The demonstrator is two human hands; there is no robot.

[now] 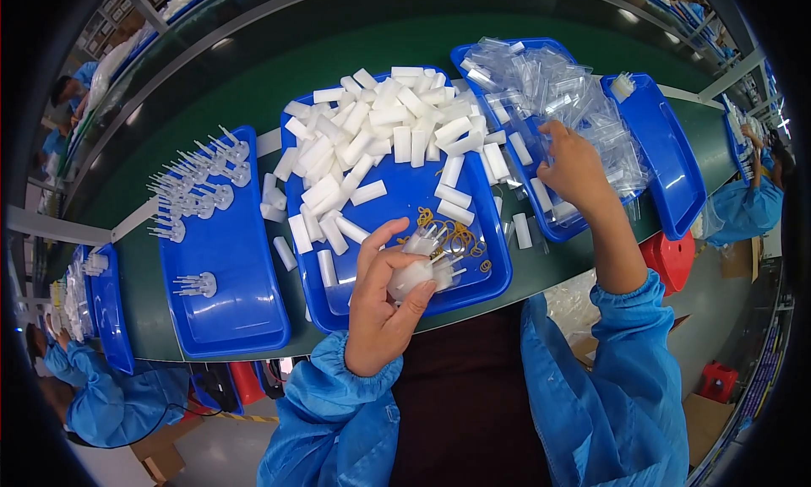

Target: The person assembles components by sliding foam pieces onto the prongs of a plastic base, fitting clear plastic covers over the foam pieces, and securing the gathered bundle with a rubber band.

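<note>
"How are our hands?"
"Below the clock's centre, our left hand [378, 305] is closed around clear plastic pieces [446, 276] with white pins. Apart from it, our right hand [576, 168] is at two o'clock, fingers bent over clear sleeves [583, 90]; we cannot tell if it grips one."
"And the surface?"
"On our green table [338, 60], a blue tray [393, 183] toward twelve o'clock bears white blocks [372, 124]; another [224, 318], at nine, bears pinned pieces [203, 187]."
"Any writing, farther?"
"At four o'clock, a purple strip [754, 402] has marks too small for us. Blue-clothed co-workers are at three [748, 208] and eight [127, 398]."
</note>
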